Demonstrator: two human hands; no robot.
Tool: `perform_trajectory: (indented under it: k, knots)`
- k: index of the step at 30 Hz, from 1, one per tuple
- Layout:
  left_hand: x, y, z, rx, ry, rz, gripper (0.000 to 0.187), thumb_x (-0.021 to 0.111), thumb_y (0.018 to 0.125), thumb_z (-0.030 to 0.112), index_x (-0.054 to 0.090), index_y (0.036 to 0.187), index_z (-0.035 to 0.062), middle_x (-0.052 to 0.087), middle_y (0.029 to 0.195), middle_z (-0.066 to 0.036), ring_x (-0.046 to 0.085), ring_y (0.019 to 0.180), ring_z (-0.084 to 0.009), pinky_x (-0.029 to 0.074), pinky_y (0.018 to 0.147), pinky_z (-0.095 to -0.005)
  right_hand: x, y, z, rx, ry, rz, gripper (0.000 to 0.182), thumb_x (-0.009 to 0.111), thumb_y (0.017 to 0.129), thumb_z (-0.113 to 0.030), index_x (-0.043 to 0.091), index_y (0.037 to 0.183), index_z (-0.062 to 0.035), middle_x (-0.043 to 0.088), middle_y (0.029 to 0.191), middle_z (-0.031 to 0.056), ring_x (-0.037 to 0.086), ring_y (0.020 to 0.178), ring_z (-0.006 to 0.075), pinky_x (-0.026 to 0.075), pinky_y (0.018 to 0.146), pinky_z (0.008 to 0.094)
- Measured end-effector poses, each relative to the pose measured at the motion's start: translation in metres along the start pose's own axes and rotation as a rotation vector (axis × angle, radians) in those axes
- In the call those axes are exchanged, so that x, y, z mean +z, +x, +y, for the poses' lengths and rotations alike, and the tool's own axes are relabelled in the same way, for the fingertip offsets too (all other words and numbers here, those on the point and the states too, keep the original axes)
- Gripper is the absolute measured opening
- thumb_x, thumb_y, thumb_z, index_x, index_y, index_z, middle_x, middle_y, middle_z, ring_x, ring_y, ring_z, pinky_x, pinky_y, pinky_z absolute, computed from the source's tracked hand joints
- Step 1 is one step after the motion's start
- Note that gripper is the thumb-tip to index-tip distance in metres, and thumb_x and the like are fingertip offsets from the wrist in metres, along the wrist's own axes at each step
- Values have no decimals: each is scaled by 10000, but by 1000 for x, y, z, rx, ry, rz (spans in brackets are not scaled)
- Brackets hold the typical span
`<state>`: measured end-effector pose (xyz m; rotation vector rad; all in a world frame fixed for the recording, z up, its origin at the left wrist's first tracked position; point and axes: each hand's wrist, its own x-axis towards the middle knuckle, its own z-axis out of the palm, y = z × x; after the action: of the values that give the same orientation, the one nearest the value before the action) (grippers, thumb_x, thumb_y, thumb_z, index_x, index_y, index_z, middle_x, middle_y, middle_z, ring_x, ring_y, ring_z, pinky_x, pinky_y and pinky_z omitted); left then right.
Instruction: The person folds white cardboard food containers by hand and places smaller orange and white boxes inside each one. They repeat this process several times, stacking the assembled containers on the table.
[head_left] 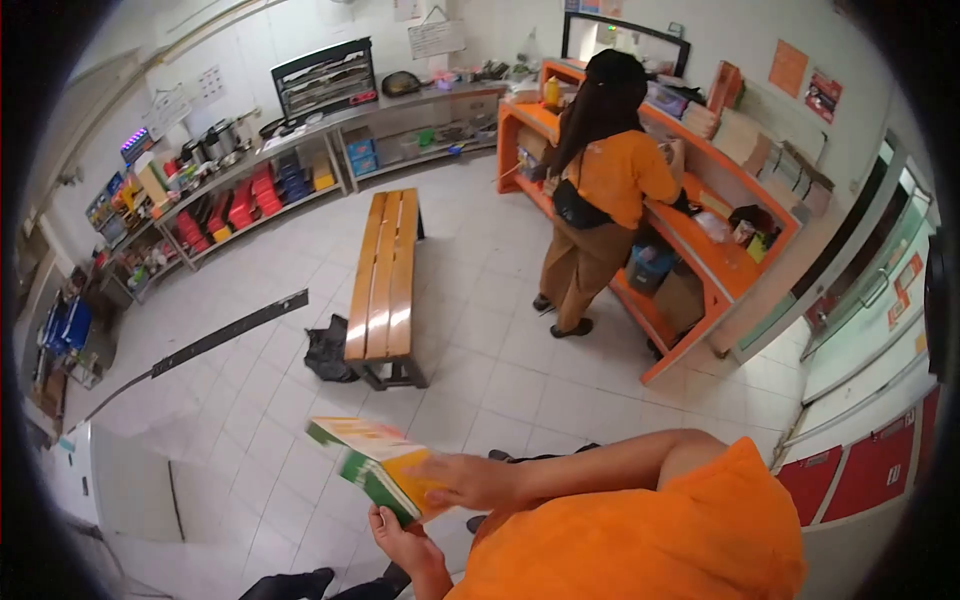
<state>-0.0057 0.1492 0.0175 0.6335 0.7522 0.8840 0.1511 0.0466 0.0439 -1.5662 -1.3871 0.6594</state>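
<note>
A folded carton (385,465), printed green, yellow and white, is between my two hands, above the tiled floor. My left hand (405,543) is closed on its lower green edge, with the thumb showing at the corner. From the right, my right hand (460,482) reaches across and grips the yellow panel. Its fingertips are slightly blurred, and part of the panel is covered by them. The carton's panels stand at angles to each other, with the white face upward.
A wooden bench (385,280) stands ahead, with a black bag (328,350) beside it. A co-worker (610,180) in an orange shirt stands at the orange counter (735,265). Metal shelves (250,160) line the wall; red bags (870,465) are at right.
</note>
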Motion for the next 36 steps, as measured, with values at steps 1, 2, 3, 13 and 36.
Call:
perform_trajectory:
  k: [1,2,3,13,36]
  knots:
    - [-11,0,-4,-76,88,-98,208,502,1067,117,512,1234,-5,638,1104,-99,656,980,-182,559,806,-306,-20,-7,-6,90,-71,23,496,557,1052,-298,464,1506,-120,561,1398,193,594,1205,332,457,1042,410]
    - [-14,-1,-7,-147,183,-195,189,497,1070,120,538,1203,-8,651,1039,-80,660,930,-158,560,767,-298,-35,-13,-1,96,-79,32,496,557,1052,-298,464,1506,-120,561,1398,193,594,1205,332,457,1042,410]
    - [0,-16,0,-231,283,-199,193,495,1060,83,572,1203,-22,672,930,-66,653,815,-116,542,702,-275,-45,-19,5,71,-37,-14,470,552,1056,-305,497,1490,-136,602,1304,169,602,1182,298,456,1034,396]
    - [82,-67,-41,137,656,-481,531,437,976,-44,333,1493,13,687,820,-110,587,593,-85,452,548,-228,-120,-52,15,163,-181,-122,498,630,1009,-403,553,1358,-55,692,825,150,681,749,270,515,693,381]
    - [251,-191,-177,125,975,-631,762,599,878,-15,254,1548,93,656,623,-74,622,577,-111,442,597,-223,-250,-271,83,53,334,213,348,721,957,-240,655,1254,-71,732,933,119,663,798,191,519,752,331]
